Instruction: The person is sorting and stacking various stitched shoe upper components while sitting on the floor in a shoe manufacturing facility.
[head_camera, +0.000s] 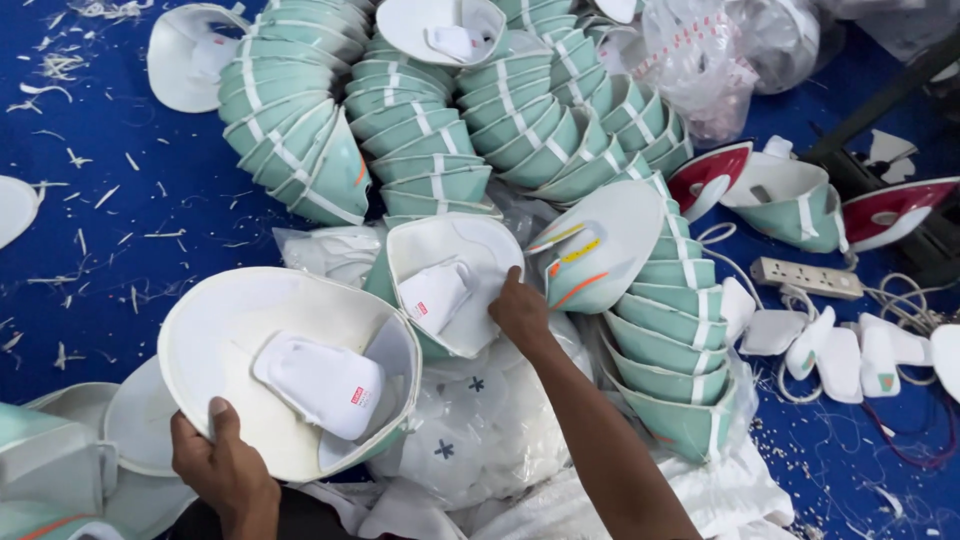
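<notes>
The person's left hand (222, 462) grips the near rim of a large white moulded cup-shaped shell with a pale green outside (285, 365), thumb over the edge and fingers beneath, holding it tilted so its hollow faces up. A white padded insert with a small red tag (322, 385) lies inside it. The right hand (520, 312) reaches forward and pinches the rim of a second white shell with its own white insert (448, 280), which sits atop the heap just beyond the first. Behind them, long nested stacks of pale green shells with white stripes (420, 130) curve across the blue floor (100, 220), which is strewn with white shavings. A white power strip (806, 277) lies to the right, near red-and-white irons (895, 210).
</notes>
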